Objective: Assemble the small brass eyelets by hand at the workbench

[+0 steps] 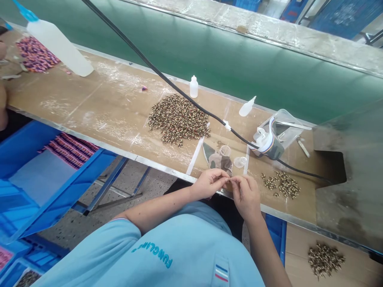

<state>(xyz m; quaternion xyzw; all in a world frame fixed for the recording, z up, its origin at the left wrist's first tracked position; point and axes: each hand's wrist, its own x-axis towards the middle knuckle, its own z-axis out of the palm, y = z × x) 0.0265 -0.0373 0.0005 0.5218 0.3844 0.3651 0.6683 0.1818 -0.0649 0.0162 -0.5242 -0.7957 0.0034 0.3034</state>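
Close together at the table's front edge, my left hand (211, 183) and my right hand (246, 195) have thumb and index finger pinched, tips nearly touching. Whatever they hold between them is too small to make out. Just behind the hands lies a grey and brown patterned cloth (220, 161), with a small clear round cup (224, 150) on it and another clear round piece (240, 161) to its right. A big pile of small gold and dark pieces (178, 117) spreads behind and left of the hands. A smaller pile of similar pieces (289, 185) lies to the right.
Two small white bottles (194, 87) (247, 107) are near the back edge. A black cable (155, 70) crosses above the table to a dark device (273, 148) by a clear tray (289, 127). Blue crates (38, 215) stand lower left. Part of another person's arm (2, 105) shows far left.
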